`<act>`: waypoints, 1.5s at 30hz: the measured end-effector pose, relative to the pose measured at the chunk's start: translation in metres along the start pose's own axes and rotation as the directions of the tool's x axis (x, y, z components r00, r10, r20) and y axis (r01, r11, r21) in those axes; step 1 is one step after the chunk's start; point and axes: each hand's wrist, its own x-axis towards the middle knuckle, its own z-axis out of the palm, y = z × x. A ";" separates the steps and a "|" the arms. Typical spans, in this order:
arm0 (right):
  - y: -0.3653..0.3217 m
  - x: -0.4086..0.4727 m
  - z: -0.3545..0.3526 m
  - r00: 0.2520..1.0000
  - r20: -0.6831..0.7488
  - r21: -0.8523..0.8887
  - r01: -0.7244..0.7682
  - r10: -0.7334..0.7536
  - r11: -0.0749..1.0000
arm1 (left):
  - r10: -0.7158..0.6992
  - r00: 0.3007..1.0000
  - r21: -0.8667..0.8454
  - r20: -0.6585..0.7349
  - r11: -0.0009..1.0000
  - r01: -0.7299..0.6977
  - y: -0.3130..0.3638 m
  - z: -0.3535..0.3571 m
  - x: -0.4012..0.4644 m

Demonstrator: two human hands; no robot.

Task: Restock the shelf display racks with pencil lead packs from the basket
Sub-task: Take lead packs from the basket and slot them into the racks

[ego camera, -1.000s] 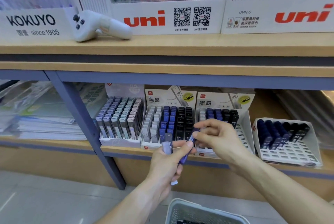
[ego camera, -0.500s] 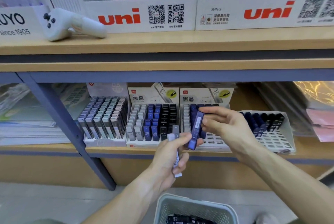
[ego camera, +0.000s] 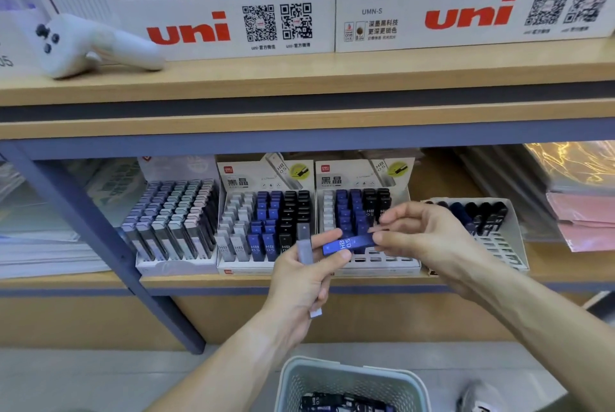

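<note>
Before the low shelf, both hands hold one blue pack (ego camera: 347, 243) level.
Left hand (ego camera: 301, 278) also grips a grey pack (ego camera: 304, 247); right hand (ego camera: 421, 238) pinches the blue end. Right rack (ego camera: 369, 267) has empty near slots, basket (ego camera: 352, 378) has packs: much is left.

Four racks stand side by side on the lower shelf (ego camera: 565, 273): rack one (ego camera: 173, 265) leftmost, rack two (ego camera: 246, 268), rack three (ego camera: 379, 270), then rack four (ego camera: 514, 245). Before rack three, the left hand (ego camera: 299, 282) and right hand (ego camera: 429, 238) share one pack (ego camera: 347, 244). The basket (ego camera: 352, 381) sits below, on the floor. A controller (ego camera: 90, 45) lies on the upper shelf (ego camera: 332, 75), left of the pen boxes (ego camera: 233, 29).
</note>
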 end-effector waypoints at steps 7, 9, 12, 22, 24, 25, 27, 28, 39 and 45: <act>0.014 -0.005 -0.001 0.994 0.099 -0.136 -0.032 0.046 0.990 | -0.044 0.997 -0.064 -0.066 0.997 0.039 -0.004 0.006 0.003; 0.018 -0.005 0.000 0.993 0.115 -0.193 -0.003 0.026 0.981 | -0.056 0.996 -0.044 -0.070 0.998 0.053 -0.004 0.008 0.004; 0.019 -0.002 0.003 0.989 0.146 -0.307 0.081 -0.037 0.948 | -0.065 0.998 0.025 -0.024 0.998 0.066 -0.005 0.012 0.004; 0.028 0.021 -0.007 0.947 0.026 -0.556 0.279 -0.319 0.783 | -0.230 0.972 -0.116 0.039 0.966 0.233 0.004 0.006 0.006; 0.032 0.025 -0.008 0.932 0.025 -0.588 0.306 -0.361 0.749 | -0.246 0.966 -0.177 0.076 0.950 0.256 0.005 0.004 0.006; 0.035 0.027 -0.009 0.926 0.020 -0.600 0.314 -0.378 0.736 | -0.250 0.964 -0.190 0.087 0.946 0.262 0.005 0.004 0.007; 0.040 0.029 -0.008 0.909 0.017 -0.619 0.336 -0.416 0.710 | -0.258 0.961 -0.214 0.100 0.938 0.274 0.004 0.004 0.007; 0.042 0.030 -0.006 0.902 0.021 -0.627 0.348 -0.432 0.697 | -0.260 0.960 -0.228 0.105 0.933 0.278 0.003 0.004 0.007; 0.048 0.036 0.012 0.887 0.150 -0.692 0.409 -0.436 0.595 | -0.271 0.924 -0.167 0.269 0.932 0.322 0.004 0.002 -0.006; 0.048 0.040 0.011 0.869 0.107 -0.719 0.403 -0.482 0.567 | -0.290 0.911 -0.185 0.293 0.918 0.351 0.003 -0.001 -0.005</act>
